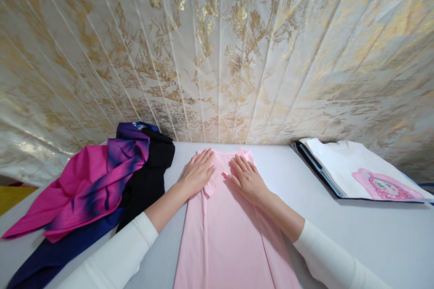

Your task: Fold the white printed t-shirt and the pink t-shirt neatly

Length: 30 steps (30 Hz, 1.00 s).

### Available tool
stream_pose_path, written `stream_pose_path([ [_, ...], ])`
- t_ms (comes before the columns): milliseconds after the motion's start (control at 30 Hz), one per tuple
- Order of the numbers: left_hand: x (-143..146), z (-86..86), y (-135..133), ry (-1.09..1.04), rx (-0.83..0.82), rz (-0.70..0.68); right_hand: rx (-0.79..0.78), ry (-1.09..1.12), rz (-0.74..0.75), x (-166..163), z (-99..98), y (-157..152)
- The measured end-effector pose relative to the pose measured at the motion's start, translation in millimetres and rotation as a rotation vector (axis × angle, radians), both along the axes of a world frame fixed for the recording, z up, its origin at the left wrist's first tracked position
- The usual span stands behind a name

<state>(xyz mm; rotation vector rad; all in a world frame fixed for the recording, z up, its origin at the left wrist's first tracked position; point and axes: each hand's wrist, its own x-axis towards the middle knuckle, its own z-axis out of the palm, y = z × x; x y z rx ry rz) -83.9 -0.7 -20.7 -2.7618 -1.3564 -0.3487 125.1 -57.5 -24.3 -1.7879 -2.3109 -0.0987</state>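
A pale pink shirt [224, 230] lies lengthwise on the white table [373, 235], folded narrow, its collar end toward the wall. My left hand [197, 172] rests flat on the shirt's upper left part, fingers stretched out and together. My right hand [247, 177] lies flat on the upper right part, fingers spread slightly. Both palms press on the fabric and hold nothing. White sleeves cover both my forearms.
A heap of garments sits at the left: a magenta and purple one [91, 189], a black one [149, 176], a dark blue one [50, 253]. A stack of folded shirts [356, 169], white with a pink print on top, lies at the right. A gold-patterned curtain [217, 54] hangs behind.
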Motion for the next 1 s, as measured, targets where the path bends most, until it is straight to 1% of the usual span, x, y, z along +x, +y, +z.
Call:
stream_pose_path([
  [100, -7, 2.5, -20, 0.007, -0.008, -0.059, 0.043, -0.009, 0.036, 3, -6.1, -11],
  [200, -11, -1.5, -40, 0.019, -0.022, -0.103, 0.065, -0.021, 0.058, 4, -11.0, -19],
  [333, -12, -8.2, -51, 0.022, -0.023, -0.118, 0.072, -0.023, 0.057, 2, -13.2, -23],
  [433, -9, -6.4, -49, 0.022, -0.017, -0.119, 0.081, 0.001, 0.062, 0, -11.1, -22],
  [533, -7, 0.2, -52, 0.014, -0.009, -0.102, 0.069, 0.048, 0.068, 3, -4.7, -22],
  [633, -12, 7.2, -71, 0.005, -0.012, -0.100, 0.027, 0.111, 0.089, 12, 4.9, -33],
  [733, -24, 12.3, -112, -0.014, -0.012, -0.116, 0.008, 0.134, 0.131, 22, 13.8, -68],
  [800, -34, 13.7, -148, -0.034, 0.016, -0.132, -0.006, 0.124, 0.157, 25, 16.9, -104],
  [900, -44, 10.8, -197, -0.013, 0.041, -0.175, -0.050, 0.105, 0.203, 17, 15.4, -158],
  [933, -45, 8.4, -208, -0.002, 0.042, -0.183, -0.060, 0.103, 0.214, 13, 13.4, -172],
  [1000, -46, 2.6, -223, 0.012, 0.041, -0.190, -0.070, 0.101, 0.225, 4, 8.6, -191],
])
